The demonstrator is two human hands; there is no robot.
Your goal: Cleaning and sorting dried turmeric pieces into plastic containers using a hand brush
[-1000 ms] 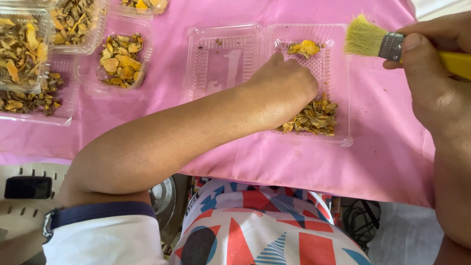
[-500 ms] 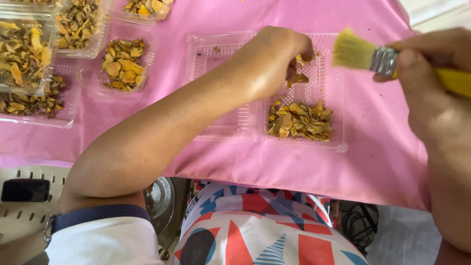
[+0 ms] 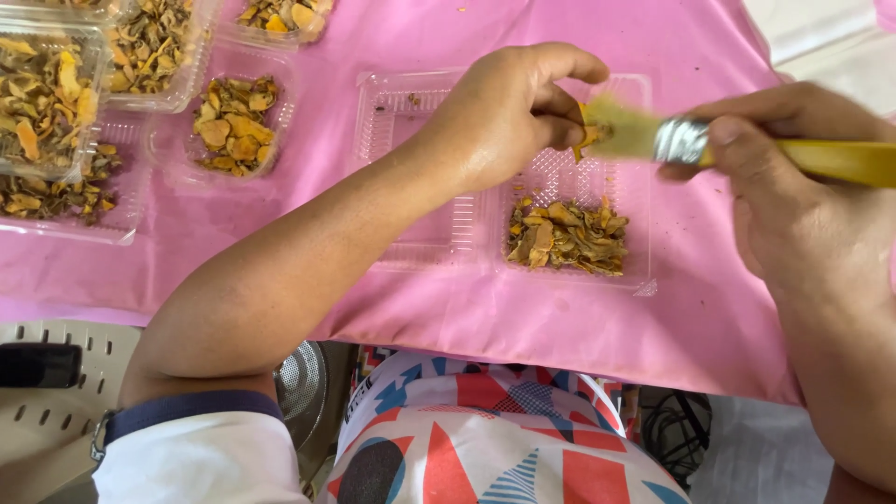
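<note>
Pink cloth (image 3: 709, 317) covers the table. Left hand (image 3: 509, 112) pinches a dried slice (image 3: 586, 140) over the open clear tray (image 3: 579, 271), presenting it to the brush (image 3: 653, 135) gripped by the right hand (image 3: 793, 205).

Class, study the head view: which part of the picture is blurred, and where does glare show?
Head view: the brush bristles are smeared by motion blur, while the left hand and dried pieces stay sharp; light is even, with soft shadows; faint glare on the clear tray ridges.
</note>
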